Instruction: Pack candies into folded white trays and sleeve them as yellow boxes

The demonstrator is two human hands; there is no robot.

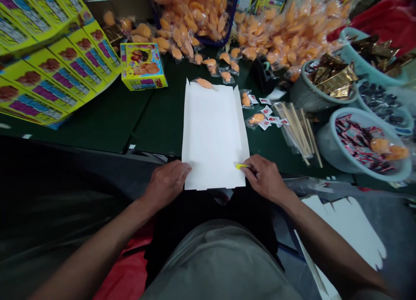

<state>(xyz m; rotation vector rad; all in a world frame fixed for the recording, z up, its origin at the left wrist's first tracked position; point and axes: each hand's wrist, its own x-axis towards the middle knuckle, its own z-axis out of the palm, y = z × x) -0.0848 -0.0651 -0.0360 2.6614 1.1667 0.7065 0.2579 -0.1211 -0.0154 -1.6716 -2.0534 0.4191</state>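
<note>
A white cardboard box blank [214, 126] with raised side flaps lies across the table's front edge, its near end jutting out toward me. My left hand [169, 178] pinches its near left edge between thumb and fingers. At the near right edge, my right hand [264, 176] is closed on the cardboard. A small yellow piece [241, 166] shows at the right fingertips; I cannot tell whether it is part of the cardboard. One orange wrapped piece [204, 83] lies at the blank's far end.
Yellow printed boxes [65, 66] are stacked at left, with a single yellow box [143, 66] beside them. A basket [229, 18] of orange pieces stands behind. At right are a tape dispenser [264, 74], wooden sticks [297, 131], small packets [266, 110] and a sachet-filled tub [334, 154]. White cardboard blanks [351, 230] sit lower right.
</note>
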